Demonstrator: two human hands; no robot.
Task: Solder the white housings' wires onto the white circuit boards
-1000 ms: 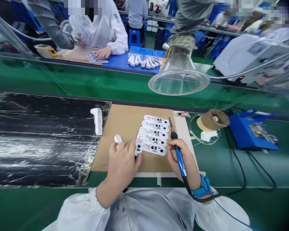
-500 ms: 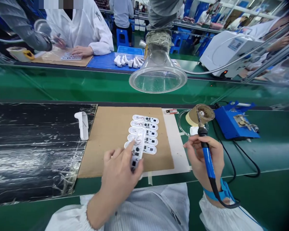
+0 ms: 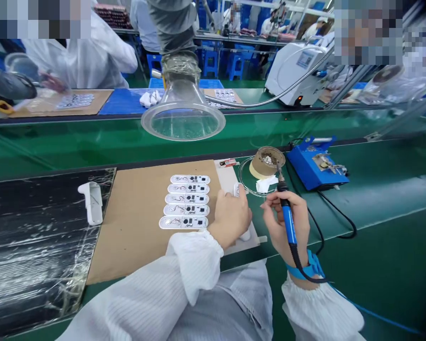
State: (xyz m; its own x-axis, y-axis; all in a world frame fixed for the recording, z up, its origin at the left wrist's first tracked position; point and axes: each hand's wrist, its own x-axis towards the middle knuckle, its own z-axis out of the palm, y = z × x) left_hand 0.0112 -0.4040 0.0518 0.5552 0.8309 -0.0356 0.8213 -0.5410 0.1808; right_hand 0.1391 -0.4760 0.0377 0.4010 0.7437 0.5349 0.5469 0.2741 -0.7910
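My right hand [image 3: 286, 222] grips a blue soldering iron [image 3: 288, 219], tip pointing up toward a round solder tip cleaner [image 3: 268, 162]. My left hand [image 3: 230, 215] is closed over a small white part [image 3: 237, 189] at the right edge of the brown board [image 3: 135, 222]. Several white oblong circuit boards [image 3: 186, 201] lie in a column on the brown board, just left of my left hand. Thin solder wire [image 3: 246, 177] loops beside the cleaner.
A white plastic housing [image 3: 91, 202] lies at the board's left edge on black film [image 3: 31, 237]. A clear fume funnel [image 3: 183, 113] hangs above. A blue soldering station [image 3: 314, 163] sits right. Across the green conveyor [image 3: 92, 139], other people in white coats work.
My left hand moved from the circuit boards to the right side of the board, carrying a white part. My right hand with the iron stays near the tip cleaner. The view swung right.
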